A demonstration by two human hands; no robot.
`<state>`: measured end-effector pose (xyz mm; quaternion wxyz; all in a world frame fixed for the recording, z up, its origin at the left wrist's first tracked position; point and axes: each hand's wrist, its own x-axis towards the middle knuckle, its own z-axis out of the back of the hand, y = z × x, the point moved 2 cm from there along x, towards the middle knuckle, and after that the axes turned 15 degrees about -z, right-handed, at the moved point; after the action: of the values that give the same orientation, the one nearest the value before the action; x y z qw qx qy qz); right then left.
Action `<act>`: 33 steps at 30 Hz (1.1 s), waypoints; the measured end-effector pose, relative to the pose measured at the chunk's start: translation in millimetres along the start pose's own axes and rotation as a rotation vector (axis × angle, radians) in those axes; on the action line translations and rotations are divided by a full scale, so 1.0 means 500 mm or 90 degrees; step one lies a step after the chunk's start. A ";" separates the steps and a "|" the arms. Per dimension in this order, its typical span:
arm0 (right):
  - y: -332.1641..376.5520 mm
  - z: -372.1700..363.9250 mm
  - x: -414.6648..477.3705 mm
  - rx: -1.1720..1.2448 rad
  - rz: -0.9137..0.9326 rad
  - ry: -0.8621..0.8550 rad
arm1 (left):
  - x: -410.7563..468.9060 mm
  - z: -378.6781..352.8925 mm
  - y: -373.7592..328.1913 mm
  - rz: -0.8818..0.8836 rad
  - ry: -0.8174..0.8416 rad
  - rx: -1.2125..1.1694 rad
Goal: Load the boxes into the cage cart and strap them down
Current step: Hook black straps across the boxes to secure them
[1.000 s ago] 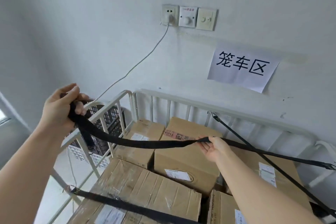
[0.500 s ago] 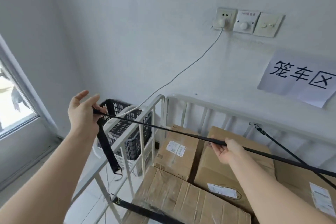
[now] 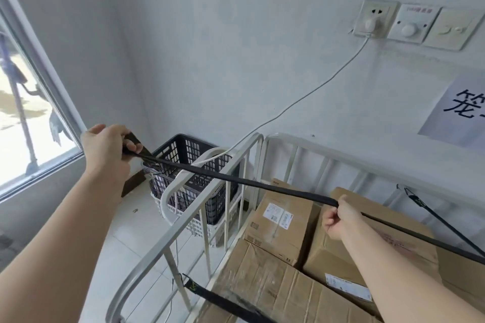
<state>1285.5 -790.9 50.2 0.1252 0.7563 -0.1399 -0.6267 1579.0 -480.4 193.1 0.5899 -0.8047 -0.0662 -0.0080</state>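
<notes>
Above the brown boxes [image 3: 283,220], a taut black strap [image 3: 236,181] gripped in left hand [image 3: 106,147] and right hand [image 3: 338,220].

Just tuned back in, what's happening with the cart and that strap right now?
A person is stretching a black strap over the cardboard boxes already loaded in the white cage cart. The left hand grips the strap's free end out beyond the cart's side rail, and the right hand pinches it over the boxes. A second strap is hooked to the near rail. The held end is not yet attached to anything.
</notes>
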 end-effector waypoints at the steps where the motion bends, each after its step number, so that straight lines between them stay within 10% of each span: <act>1: 0.000 0.001 0.006 0.016 -0.009 -0.001 | 0.009 0.013 0.004 0.009 -0.007 0.036; 6: -0.018 -0.005 0.036 0.028 -0.005 0.017 | 0.035 0.083 0.080 0.184 -0.043 0.129; 18: -0.130 -0.042 0.131 0.028 -0.035 -0.031 | 0.088 0.154 0.293 0.389 -0.173 -0.254; 28: -0.217 -0.090 0.134 -0.787 -0.092 -0.256 | 0.144 0.217 0.359 0.534 -0.129 -0.017; 33: -0.257 -0.204 0.110 -1.093 0.101 -0.250 | 0.153 0.243 0.374 0.569 -0.087 -0.043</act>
<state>1402.6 -690.2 -28.3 0.6668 0.2679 0.3082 -0.6234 1668.8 -412.6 -14.2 0.5033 -0.7718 0.2489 0.2986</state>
